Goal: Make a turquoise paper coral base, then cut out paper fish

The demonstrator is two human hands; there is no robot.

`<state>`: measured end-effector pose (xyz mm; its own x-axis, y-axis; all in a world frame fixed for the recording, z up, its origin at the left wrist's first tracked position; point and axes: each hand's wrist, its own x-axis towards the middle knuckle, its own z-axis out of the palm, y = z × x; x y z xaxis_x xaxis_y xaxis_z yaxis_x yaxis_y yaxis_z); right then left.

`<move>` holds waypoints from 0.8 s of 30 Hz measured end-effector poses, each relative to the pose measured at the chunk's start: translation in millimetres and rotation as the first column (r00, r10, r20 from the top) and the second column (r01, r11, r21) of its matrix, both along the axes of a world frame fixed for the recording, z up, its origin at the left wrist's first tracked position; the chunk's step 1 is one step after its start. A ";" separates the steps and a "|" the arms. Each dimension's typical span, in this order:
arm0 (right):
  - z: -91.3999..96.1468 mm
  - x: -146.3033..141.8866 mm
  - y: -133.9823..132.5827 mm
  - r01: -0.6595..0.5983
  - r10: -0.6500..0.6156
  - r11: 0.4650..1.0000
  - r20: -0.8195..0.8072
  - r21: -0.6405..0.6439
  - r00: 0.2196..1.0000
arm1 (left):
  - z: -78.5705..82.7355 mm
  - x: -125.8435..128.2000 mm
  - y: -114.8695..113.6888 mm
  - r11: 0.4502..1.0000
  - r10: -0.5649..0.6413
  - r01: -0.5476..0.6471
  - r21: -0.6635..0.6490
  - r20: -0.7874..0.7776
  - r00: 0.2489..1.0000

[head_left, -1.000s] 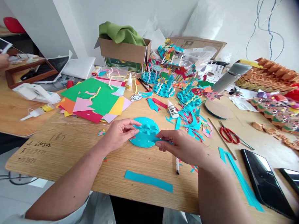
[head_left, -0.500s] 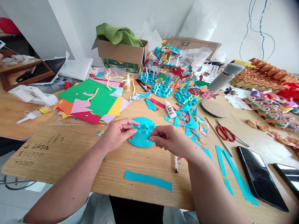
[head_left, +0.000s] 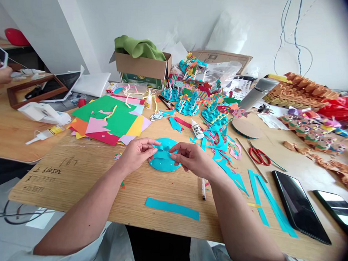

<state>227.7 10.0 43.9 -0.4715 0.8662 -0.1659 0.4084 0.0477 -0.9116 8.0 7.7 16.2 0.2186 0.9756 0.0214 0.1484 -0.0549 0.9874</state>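
A round blue disc (head_left: 164,167) with small pale dots lies on the wooden table in front of me. Over it, a short blue paper strip (head_left: 163,153) spans the space between my hands. My left hand (head_left: 139,154) pinches the strip's left end between thumb and fingers. At the other end, my right hand (head_left: 189,156) has its thumb and fingers closed on the strip, though the exact grip is partly hidden. Nearer to me lies a longer blue paper strip (head_left: 172,209), flat on the table.
A glue bottle (head_left: 197,129) stands beyond the disc, near blue paper scraps (head_left: 220,142). Coloured paper sheets (head_left: 110,117) are piled to the left. Red-handled scissors (head_left: 259,157), a pen (head_left: 204,189) and a phone (head_left: 299,206) lie to the right. Finished blue crafts (head_left: 187,103) stand behind.
My right hand has shifted slightly left and its fingers have spread a little. The small strip, wavy before, looks flatter between my hands. The view has turned slightly.
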 end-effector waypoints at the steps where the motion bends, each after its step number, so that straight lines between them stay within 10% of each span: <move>1: -0.5 -0.4 0.4 0.004 -0.004 1.000 -0.023 0.012 1.000 | -0.3 -0.4 0.3 1.000 0.000 0.000 0.001 0.006 1.000; 15: -9.5 -7.7 -6.4 -0.005 0.023 0.958 -0.060 0.287 0.998 | 5.6 -0.1 -1.8 0.999 0.032 -0.030 -0.019 0.076 0.997; 24: -10.8 -11.4 -3.5 0.044 -0.035 0.968 -0.043 0.247 0.998 | 2.4 -1.0 -1.7 1.000 0.016 -0.016 0.005 0.062 0.998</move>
